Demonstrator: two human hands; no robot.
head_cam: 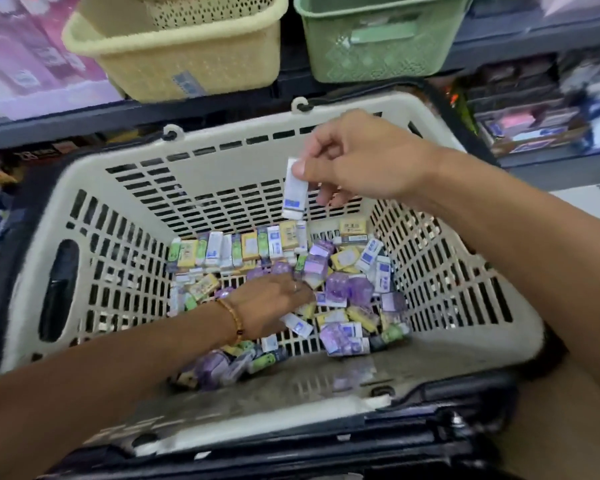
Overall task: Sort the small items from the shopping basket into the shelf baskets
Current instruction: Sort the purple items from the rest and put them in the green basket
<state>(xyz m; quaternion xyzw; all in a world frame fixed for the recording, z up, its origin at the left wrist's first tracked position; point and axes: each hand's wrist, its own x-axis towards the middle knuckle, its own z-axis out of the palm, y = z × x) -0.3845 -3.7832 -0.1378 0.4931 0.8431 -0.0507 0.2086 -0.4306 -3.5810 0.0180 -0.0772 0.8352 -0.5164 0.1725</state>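
Your right hand (357,161) is raised above the far side of the beige shopping basket (84,181), thumb and fingers pinching the top end of a small white box with a blue label (294,192), which hangs upright and clear of the pile below. Your left hand (274,299), with a beaded bracelet (232,318) on the wrist, reaches down to the basket floor and rests among the loose small items (343,292); its fingers are mostly hidden, so you cannot tell whether it grips anything. A row of small boxes (243,247) stands upright along the basket's far wall; purple, yellow, green and white packs lie scattered over the floor. On the shelf beyond the basket's far edge sit a yellow shelf basket (174,60) on the left and a green shelf basket (378,46) just beside it on the right.
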